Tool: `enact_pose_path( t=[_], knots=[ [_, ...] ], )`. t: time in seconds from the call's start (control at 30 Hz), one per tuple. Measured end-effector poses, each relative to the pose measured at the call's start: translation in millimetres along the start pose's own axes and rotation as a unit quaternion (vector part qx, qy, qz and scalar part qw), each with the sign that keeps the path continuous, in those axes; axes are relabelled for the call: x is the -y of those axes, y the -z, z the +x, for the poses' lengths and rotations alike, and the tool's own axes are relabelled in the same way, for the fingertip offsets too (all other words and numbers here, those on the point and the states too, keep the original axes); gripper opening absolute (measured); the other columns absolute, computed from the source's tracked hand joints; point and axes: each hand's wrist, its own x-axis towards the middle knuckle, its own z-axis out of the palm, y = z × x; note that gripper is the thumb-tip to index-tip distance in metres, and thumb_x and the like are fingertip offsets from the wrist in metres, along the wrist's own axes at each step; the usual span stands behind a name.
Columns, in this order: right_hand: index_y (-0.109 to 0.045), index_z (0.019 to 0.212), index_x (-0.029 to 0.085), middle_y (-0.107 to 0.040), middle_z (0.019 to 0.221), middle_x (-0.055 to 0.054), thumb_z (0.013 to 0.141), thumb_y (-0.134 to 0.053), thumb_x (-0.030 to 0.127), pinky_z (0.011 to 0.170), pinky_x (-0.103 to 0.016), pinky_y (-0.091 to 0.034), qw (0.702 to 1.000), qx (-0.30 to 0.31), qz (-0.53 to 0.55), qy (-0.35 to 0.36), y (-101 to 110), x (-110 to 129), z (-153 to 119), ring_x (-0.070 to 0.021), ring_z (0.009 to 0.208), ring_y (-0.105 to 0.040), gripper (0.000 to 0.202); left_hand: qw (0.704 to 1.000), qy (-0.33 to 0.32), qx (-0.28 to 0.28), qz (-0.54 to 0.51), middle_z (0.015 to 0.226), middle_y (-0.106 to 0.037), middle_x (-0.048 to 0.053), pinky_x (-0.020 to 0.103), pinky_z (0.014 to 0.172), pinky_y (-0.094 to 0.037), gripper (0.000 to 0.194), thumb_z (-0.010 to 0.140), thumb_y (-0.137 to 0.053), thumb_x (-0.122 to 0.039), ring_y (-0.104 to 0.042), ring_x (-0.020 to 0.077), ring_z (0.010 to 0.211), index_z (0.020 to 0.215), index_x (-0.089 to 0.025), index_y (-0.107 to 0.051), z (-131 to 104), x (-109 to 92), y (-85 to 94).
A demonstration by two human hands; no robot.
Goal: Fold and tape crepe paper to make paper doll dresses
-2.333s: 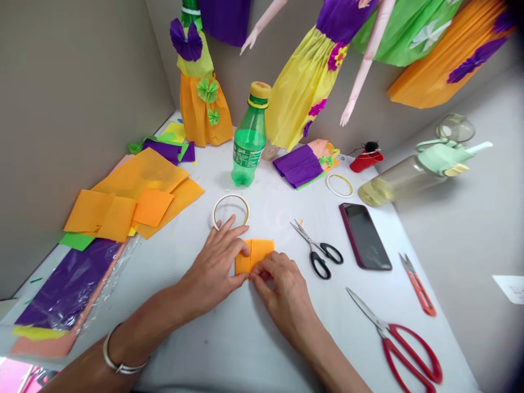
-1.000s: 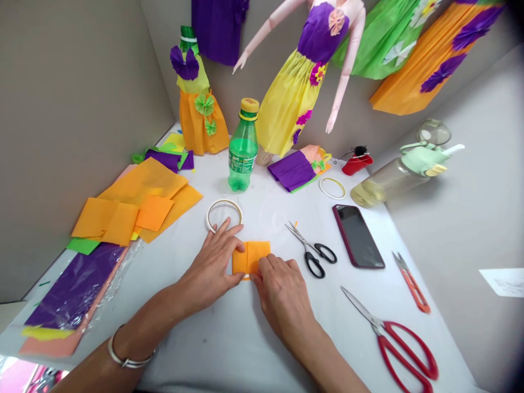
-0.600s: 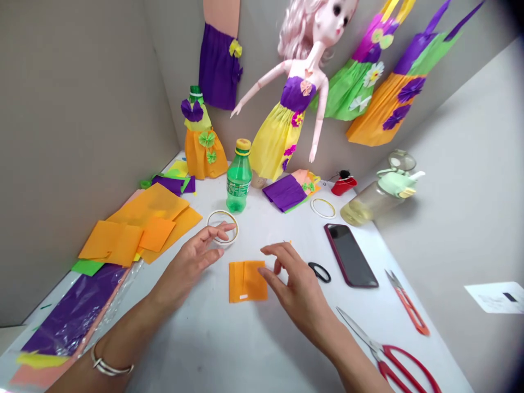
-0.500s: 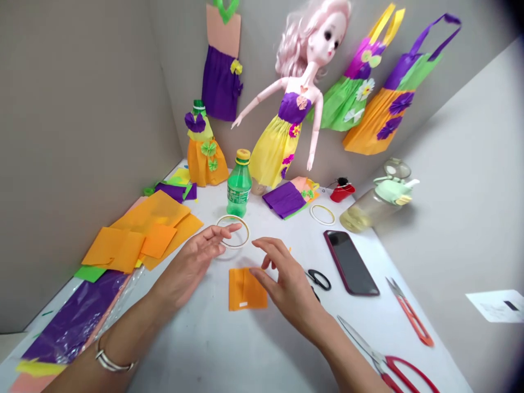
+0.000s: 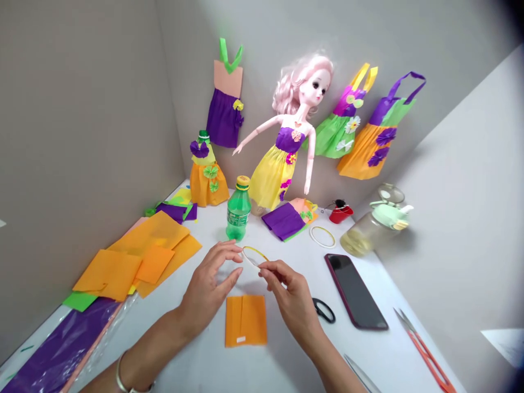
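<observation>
My right hand (image 5: pixel 289 292) pinches the right side of a roll of narrow tape (image 5: pixel 254 255), holding it tilted above the table. At the roll's left edge is my left hand (image 5: pixel 210 284), its thumb and fingers apart and curved, with nothing gripped. Below the hands a folded orange paper piece (image 5: pixel 246 322) lies flat, a small white strip near its bottom edge. Behind the left fingers stands a green bottle (image 5: pixel 238 213) with a yellow cap.
Orange sheets (image 5: pixel 149 240) are piled at the left. On the right lie a phone (image 5: pixel 357 292), black-handled scissors (image 5: pixel 325 310), red-handled snips (image 5: pixel 426 352) and another tape roll (image 5: pixel 322 237). A doll (image 5: pixel 289 142) and a clear bottle (image 5: pixel 370 229) stand behind.
The tape roll has come up off the table into my right hand's pinch. My left hand has drawn its fingers back to the roll's left side. The camera view has tilted upward.
</observation>
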Motion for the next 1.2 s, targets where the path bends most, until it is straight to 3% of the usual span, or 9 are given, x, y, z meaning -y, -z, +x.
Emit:
enact_pose_path(
  t=[0.13, 0.43, 0.87, 1.2],
  knots=[
    [-0.07, 0.092, 0.023, -0.066, 0.083, -0.001, 0.095, -0.053, 0.029, 0.066, -0.027, -0.044, 0.998, -0.025, -0.045, 0.044, -5, 3, -5, -0.0139, 0.067, -0.054, 0.018, 0.998, -0.032, 0.005, 0.052, 0.127, -0.059, 0.005, 0.042, 0.113, -0.036, 0.007, 0.092, -0.057, -0.025, -0.045, 0.0234, 0.134, 0.097, -0.026, -0.062, -4, 6, -3.0],
    [-0.066, 0.099, 0.023, -0.068, 0.089, -0.004, 0.097, -0.048, 0.02, 0.068, -0.026, -0.047, 0.976, -0.055, -0.151, 0.149, -15, 7, -11, -0.0153, 0.074, -0.063, 0.018, 0.998, -0.017, -0.012, 0.061, 0.125, -0.06, 0.005, 0.043, 0.113, -0.036, 0.004, 0.09, -0.059, -0.024, -0.043, 0.0246, 0.135, 0.088, -0.025, -0.061, -6, 0, -3.1],
    [-0.066, 0.101, 0.021, -0.069, 0.09, -0.005, 0.099, -0.047, 0.018, 0.073, -0.027, -0.049, 0.955, -0.062, -0.218, 0.19, -17, 8, -12, -0.0162, 0.081, -0.066, 0.019, 0.996, -0.001, -0.004, 0.089, 0.126, -0.059, 0.004, 0.043, 0.112, -0.035, 0.007, 0.09, -0.057, -0.022, -0.045, 0.0244, 0.132, 0.084, -0.025, -0.061, -5, 1, -2.2],
    [-0.067, 0.1, 0.021, -0.07, 0.091, -0.006, 0.1, -0.046, 0.02, 0.075, -0.029, -0.049, 0.943, -0.065, -0.266, 0.189, -16, 2, -9, -0.0177, 0.082, -0.066, 0.021, 0.997, 0.032, 0.036, 0.059, 0.119, -0.063, 0.002, 0.043, 0.107, -0.041, 0.009, 0.086, -0.059, -0.025, -0.051, 0.0252, 0.121, 0.077, -0.026, -0.062, -4, -8, -1.0]
  ],
)
